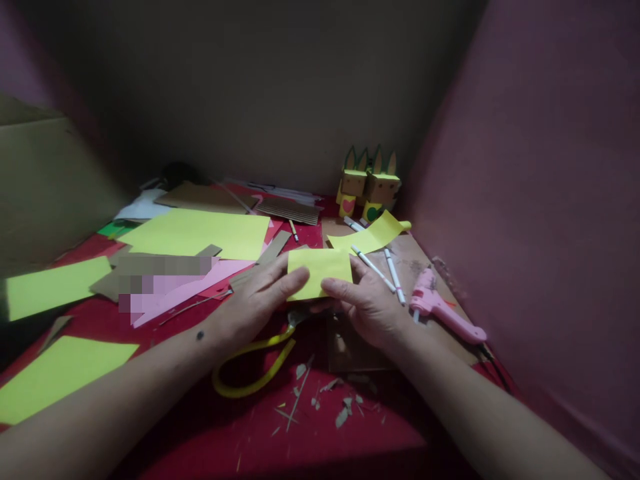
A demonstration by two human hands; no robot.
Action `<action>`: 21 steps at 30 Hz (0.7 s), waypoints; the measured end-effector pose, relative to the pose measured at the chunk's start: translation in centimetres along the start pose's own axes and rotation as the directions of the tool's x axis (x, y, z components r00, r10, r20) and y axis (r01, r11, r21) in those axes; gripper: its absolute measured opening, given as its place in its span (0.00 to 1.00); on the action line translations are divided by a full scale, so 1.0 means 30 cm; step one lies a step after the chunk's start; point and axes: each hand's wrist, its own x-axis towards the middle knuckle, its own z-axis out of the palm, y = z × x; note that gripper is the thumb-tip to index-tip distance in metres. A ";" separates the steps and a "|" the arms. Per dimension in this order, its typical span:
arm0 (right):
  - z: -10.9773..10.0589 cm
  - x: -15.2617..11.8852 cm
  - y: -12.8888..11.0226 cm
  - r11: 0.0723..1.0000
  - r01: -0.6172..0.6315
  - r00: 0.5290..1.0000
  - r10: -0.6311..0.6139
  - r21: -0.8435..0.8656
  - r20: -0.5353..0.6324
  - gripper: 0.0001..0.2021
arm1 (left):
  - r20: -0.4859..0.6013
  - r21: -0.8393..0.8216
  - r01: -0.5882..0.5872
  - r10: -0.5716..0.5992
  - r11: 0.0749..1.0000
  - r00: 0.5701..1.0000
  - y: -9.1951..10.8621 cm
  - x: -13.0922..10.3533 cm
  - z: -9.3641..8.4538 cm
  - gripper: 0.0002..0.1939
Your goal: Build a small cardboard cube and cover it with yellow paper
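Between my two hands is a small yellow paper piece [320,263], its flat face toward me. My left hand [270,283] grips its left side, thumb on the front and fingers behind. The thumb of my right hand [367,293] presses near the lower right corner, the other fingers hidden at the back. Just below lie yellow-handled scissors [250,390] on the red table, partly hidden by my hands. A curled yellow paper strip [373,235] lies behind the held piece, with white markers [394,277] beside it.
A pink glue gun [443,310] rests on a cardboard sheet [360,357] at right. Two cardboard figures [383,183] stand at the back. Yellow sheets [200,230], pink paper [195,287] and cardboard pieces [205,195] spread leftward. Paper scraps [345,413] litter the front. Walls flank the table.
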 end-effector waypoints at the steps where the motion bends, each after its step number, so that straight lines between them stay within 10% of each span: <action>1: -0.001 0.000 0.001 1.000 -0.002 1.000 0.002 -0.003 -0.008 0.23 | 0.034 -0.030 0.009 -0.008 0.999 0.999 -0.003 0.001 -0.001 0.28; 21: -0.007 -0.013 -0.004 0.998 0.040 0.998 -0.037 -0.052 0.050 0.16 | 0.089 0.054 -0.007 0.003 0.999 0.996 0.019 -0.003 -0.022 0.28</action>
